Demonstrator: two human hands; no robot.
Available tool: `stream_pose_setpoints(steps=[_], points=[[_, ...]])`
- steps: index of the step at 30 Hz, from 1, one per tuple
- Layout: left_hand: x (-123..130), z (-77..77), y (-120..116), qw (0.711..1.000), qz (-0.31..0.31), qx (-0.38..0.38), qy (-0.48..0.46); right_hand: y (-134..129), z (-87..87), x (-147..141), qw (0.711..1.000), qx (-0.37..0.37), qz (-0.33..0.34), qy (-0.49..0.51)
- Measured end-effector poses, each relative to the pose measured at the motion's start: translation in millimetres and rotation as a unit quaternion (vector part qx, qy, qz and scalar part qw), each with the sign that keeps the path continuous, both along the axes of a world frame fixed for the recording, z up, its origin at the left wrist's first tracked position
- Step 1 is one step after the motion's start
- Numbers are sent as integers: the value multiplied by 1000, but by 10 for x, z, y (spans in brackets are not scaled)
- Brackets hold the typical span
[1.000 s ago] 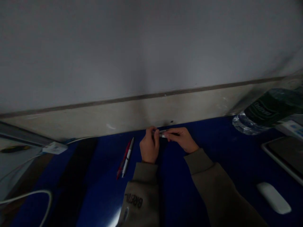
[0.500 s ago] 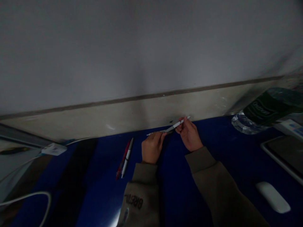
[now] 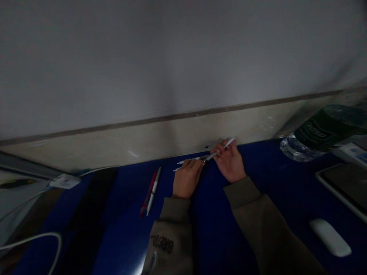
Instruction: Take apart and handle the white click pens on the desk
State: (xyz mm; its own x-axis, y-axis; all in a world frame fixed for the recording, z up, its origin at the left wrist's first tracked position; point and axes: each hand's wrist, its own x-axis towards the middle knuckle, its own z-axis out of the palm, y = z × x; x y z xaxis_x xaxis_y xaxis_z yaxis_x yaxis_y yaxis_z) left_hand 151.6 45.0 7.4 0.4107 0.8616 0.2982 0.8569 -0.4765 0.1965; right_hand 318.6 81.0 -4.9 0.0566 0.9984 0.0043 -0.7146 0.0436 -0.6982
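My left hand (image 3: 187, 178) is closed, its fingertips at the lower end of a slim white-and-grey pen part (image 3: 211, 156). A thin white tip pokes out on the left side of this hand. My right hand (image 3: 231, 162) pinches the upper part of the pen, where a white piece (image 3: 229, 142) sticks up past the fingers. Behind my left hand another white-and-grey pen (image 3: 197, 158) lies along the wall's foot. To the left, a red pen (image 3: 149, 194) and a white-and-grey pen (image 3: 154, 191) lie side by side on the blue table (image 3: 126, 214).
A large clear bottle with a green label (image 3: 318, 130) lies at the right by the wall. Nearer are a dark-screened device (image 3: 344, 183) and a white mouse (image 3: 330, 236). A white cable (image 3: 57, 238) curves at the lower left, below a white tag (image 3: 65, 181).
My right hand has turned its palm more into view and the white piece in it points up more to the right. Near my left fingers, a thin white tip now shows apart from the pen behind.
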Motion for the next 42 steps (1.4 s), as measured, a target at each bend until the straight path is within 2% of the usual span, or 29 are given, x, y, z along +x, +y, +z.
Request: stream_pose_setpoints(steps=[4,8,13,19,24,29,32,36,42], points=[[10,7,-2,1000,-7,-3,-1,-6,11,-19,1000,16,-5,-13],[6,-10,3,1000,-7,3,-6,10,-20,-14,999,8,-23,33],[-7,-56,14,997,76,15,-9,63,-120,83,997,-8,-69,33],[-6,-67,7,996,89,11,5,8,-190,208,998,19,-8,56],[8,-57,-9,994,103,21,13,-25,-231,326,987,51,34,146],[5,-52,-20,991,121,37,37,-29,-275,388,963,58,57,256],[-2,-52,-18,990,126,43,34,-60,-249,342,953,62,64,290],[-11,-74,5,989,139,39,35,-129,-165,243,954,45,119,270],[-69,-124,41,980,184,76,-13,-232,-65,171,951,53,105,285]])
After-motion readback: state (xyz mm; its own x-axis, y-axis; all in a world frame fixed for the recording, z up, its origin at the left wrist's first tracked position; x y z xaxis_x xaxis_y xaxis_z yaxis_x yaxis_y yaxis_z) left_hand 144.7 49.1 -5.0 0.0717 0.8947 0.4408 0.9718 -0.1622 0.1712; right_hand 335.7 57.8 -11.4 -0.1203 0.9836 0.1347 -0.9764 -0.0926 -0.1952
